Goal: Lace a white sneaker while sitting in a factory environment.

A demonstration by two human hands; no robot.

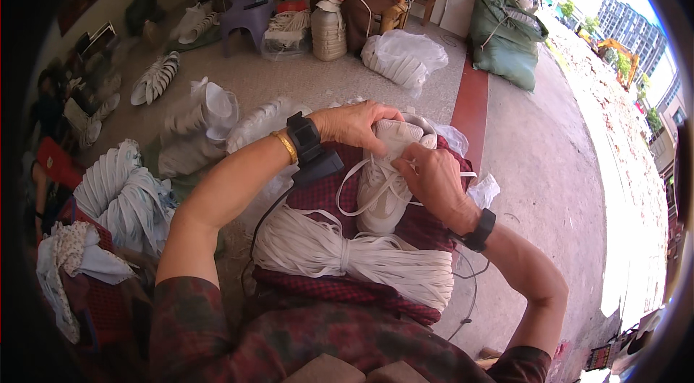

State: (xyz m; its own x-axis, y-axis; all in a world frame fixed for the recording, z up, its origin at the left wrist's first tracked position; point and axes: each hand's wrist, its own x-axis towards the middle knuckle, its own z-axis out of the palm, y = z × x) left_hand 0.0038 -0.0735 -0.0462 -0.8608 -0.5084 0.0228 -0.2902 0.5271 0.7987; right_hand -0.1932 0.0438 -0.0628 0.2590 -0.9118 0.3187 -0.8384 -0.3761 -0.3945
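One white shoe (381,191) lies on the checked cloth (314,199) over the lap, toe toward the body. Left hand (350,126): thumb and fingers closed around its tongue end. Right hand (437,182): grip pinched at the eyelets, apparently on the lace (351,175); fingertips partly hidden. Slack loop hangs left of the shoe; a careless pull could twist or knot it. Tied lace bundle (347,256) just below the toe: loose strands might tangle in. Soft lap, so shoe could roll if left grip slackens. Dark cable (254,238) near left forearm could snag.
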